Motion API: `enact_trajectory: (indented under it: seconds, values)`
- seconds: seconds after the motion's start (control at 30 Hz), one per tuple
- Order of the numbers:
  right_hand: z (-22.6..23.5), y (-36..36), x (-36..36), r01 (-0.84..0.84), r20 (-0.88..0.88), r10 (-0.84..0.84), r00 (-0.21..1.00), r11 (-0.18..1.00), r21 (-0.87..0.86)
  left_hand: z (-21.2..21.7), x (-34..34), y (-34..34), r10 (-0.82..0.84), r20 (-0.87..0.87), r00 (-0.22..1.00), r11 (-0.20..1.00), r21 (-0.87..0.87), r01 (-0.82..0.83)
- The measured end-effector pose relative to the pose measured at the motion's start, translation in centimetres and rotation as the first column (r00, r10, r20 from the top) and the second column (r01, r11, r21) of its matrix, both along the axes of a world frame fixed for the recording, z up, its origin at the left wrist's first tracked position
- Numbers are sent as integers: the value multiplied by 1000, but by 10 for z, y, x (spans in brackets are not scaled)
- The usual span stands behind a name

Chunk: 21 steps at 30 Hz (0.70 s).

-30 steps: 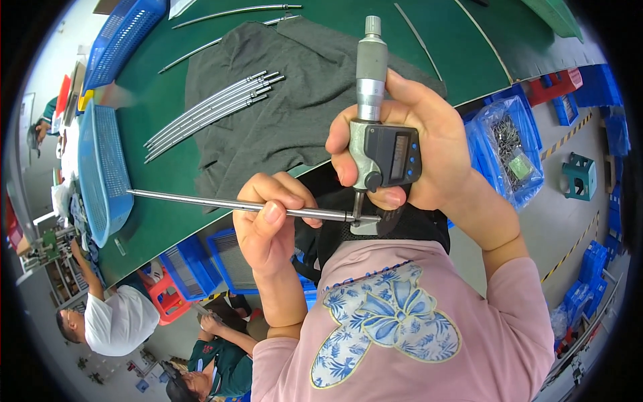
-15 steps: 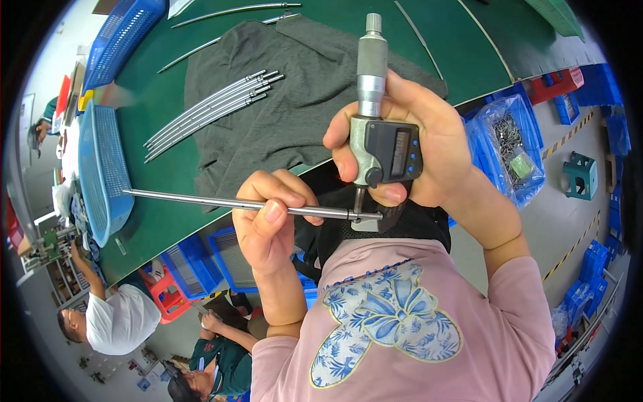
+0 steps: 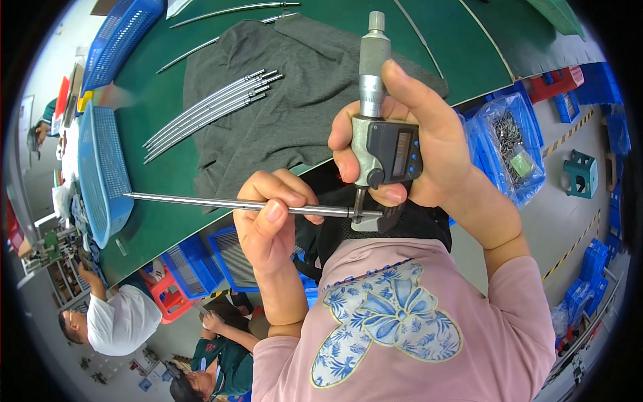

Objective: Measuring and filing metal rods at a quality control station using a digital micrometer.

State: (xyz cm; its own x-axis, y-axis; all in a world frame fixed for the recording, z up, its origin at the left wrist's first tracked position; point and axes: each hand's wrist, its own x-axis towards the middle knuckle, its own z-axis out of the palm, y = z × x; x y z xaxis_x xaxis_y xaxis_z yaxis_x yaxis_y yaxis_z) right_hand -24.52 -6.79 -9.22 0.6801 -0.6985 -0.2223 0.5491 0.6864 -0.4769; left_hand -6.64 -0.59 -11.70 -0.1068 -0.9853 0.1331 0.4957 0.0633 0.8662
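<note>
My right hand [image 3: 429,134] is wrapped around a digital micrometer [image 3: 364,151], held upright with its thimble at the top. My right thumb is raised beside the sleeve below the thimble. Between my left thumb and fingers, a slim metal rod [image 3: 207,200] is pinched by my left hand [image 3: 271,214]. The rod lies nearly level, and its right end sits in the micrometer's jaw, beneath the spindle [image 3: 359,199]. Whether the spindle presses on it I cannot tell. Several similar rods [image 3: 207,117] lie side by side on a dark grey cloth [image 3: 234,57] on the green table.
More thin rods [image 3: 234,11] lie toward the table's far side. Blue baskets [image 3: 106,174] stand along the left edge. A bag-lined blue bin [image 3: 516,151] of small metal parts is at the right, near a green stool [image 3: 580,175]. Two people [image 3: 124,318] sit at the lower left.
My right thumb has lifted and straightened alongside the micrometer's sleeve. The micrometer has tilted very slightly right. The rod and my left hand have hardly moved.
</note>
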Motion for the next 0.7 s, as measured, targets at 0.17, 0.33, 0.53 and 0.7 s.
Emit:
enact_trajectory:
  seconds: [0.17,0.33,0.53,0.7]
  values:
    - [3,2,-2,4,21,-6,1000,997,74,-2,0,0,-13,-8,1000,1000,-7,13]
    - [-2,1,3,-32,8,32,999,999,-8,-3,2,1,19,-27,999,1000,1,-19]
    - [-1,2,3,-21,16,21,1000,1000,-13,-1,2,0,14,-26,1000,1000,-2,-14]
    - [2,4,0,-19,-40,18,999,999,-32,-1,0,1,9,-34,999,1000,-11,-10]
